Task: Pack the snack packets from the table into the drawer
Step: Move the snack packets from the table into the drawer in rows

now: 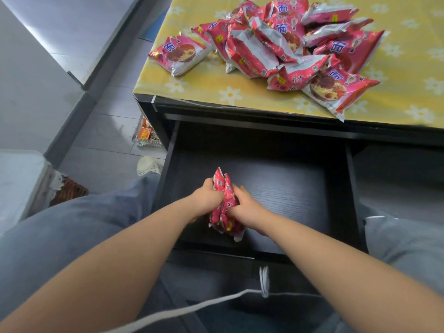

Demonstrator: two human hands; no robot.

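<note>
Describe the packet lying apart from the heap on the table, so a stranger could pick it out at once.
Start at the table with the yellow flowered cloth, above the open black drawer. A heap of pink packets fills its middle. The lone packet lies left of that heap near the table's left edge, flat and face up, touching none.

The pink snack packets on the table each bore a large blue character "面". One packet near the table's front edge perhaps read "方便面"; smaller print stayed illegible.
</note>
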